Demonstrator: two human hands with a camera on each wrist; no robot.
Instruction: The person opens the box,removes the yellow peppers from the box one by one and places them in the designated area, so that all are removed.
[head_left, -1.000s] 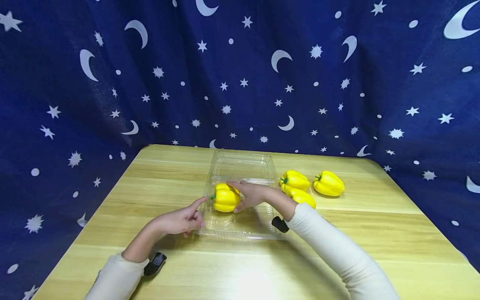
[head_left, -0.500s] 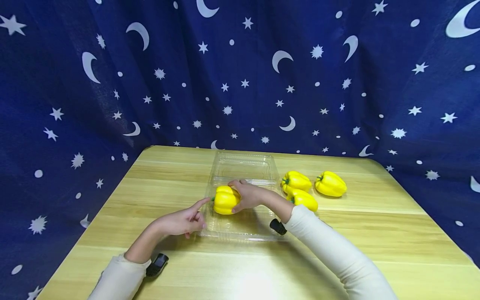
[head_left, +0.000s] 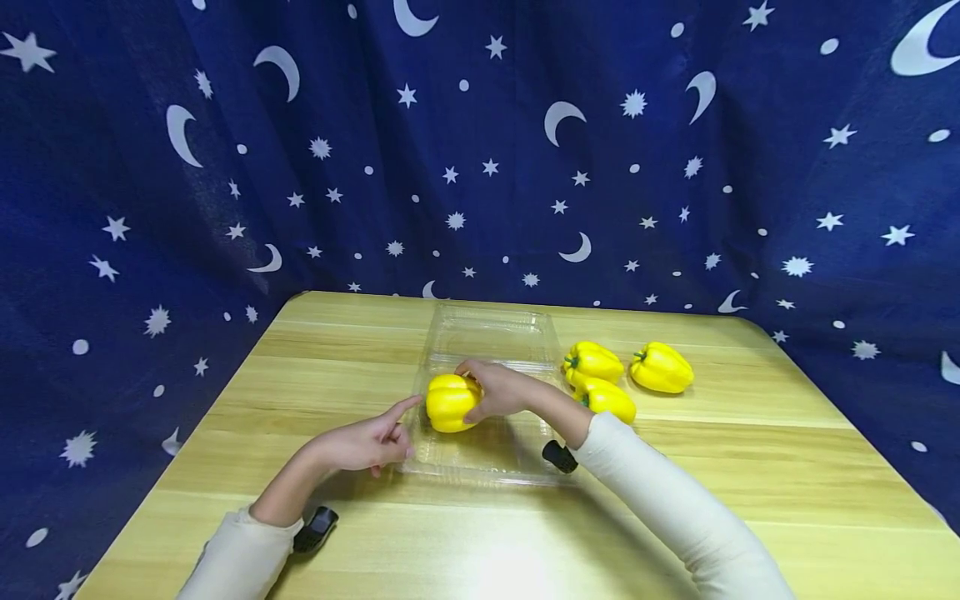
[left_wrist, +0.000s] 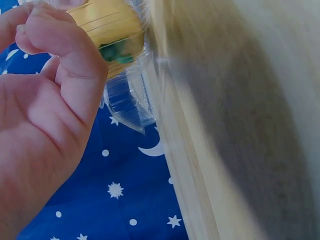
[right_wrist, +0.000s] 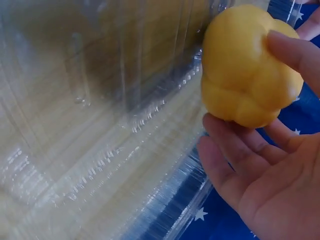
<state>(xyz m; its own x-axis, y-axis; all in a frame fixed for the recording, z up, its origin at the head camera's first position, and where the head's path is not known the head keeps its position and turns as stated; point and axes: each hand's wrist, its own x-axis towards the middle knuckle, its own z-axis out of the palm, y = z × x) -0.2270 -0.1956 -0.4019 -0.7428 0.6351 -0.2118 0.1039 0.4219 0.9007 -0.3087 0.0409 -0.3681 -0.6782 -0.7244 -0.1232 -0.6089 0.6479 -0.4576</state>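
A clear hinged plastic container (head_left: 487, 477) lies with its lid laid back on the wooden table. Over the left part of its base, my right hand (head_left: 501, 392) holds a yellow bell pepper (head_left: 450, 403) between thumb and fingers. In the right wrist view the thumb (right_wrist: 295, 52) presses the pepper's upper side, with fingers beneath. My left hand (head_left: 367, 443) is at the container's left edge, index finger stretched out and other fingers bent; whether it grips the rim is hidden. The pepper's green stem (left_wrist: 117, 51) shows in the left wrist view.
Three more yellow bell peppers lie right of the container: one at the back (head_left: 592, 362), one nearer (head_left: 607, 402), partly behind my right forearm, and one farther right (head_left: 662, 367). A dark blue star-and-moon cloth (head_left: 480, 167) hangs behind the table (head_left: 750, 433).
The held pepper has shifted slightly nearer and turned, so its green stem no longer shows in the head view. My left hand stays at the container's edge.
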